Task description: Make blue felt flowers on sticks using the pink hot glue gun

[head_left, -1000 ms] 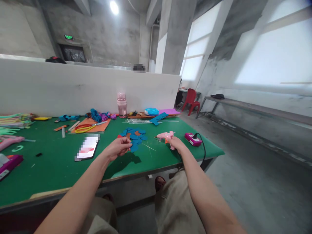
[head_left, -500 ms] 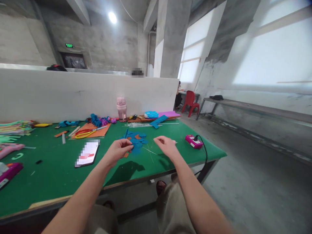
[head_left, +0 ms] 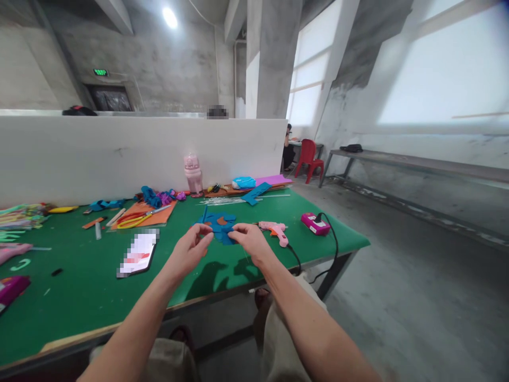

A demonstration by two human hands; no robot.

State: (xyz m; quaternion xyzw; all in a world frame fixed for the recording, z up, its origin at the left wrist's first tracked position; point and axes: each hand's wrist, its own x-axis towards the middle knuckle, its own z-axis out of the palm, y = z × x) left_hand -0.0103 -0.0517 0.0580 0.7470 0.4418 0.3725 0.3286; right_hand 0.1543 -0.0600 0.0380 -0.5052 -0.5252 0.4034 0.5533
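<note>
My left hand [head_left: 194, 244] pinches the edge of a small flat blue cut piece [head_left: 223, 237], held over the green table. My right hand [head_left: 251, 241] meets it from the other side, with thumb and fingertips closed on the piece's right edge. Its exact outline merges with the scattered blue pieces [head_left: 214, 217] just behind, among which a few orange bits [head_left: 221, 220] lie. Close to the right hand, a pink glue gun [head_left: 276, 229] rests on the table with its black cord hanging over the front edge.
A magenta power box [head_left: 315, 224] sits to the right. On the left are a phone [head_left: 139, 252], yellow-handled pliers [head_left: 137, 218] and orange sheets [head_left: 165, 215]. A pink bottle [head_left: 193, 175] stands by the white partition [head_left: 119, 154]. Thin wires [head_left: 222, 201] lie at the back.
My right hand has moved left to the blue piece beside my left hand, uncovering the glue gun. The view has shifted slightly.
</note>
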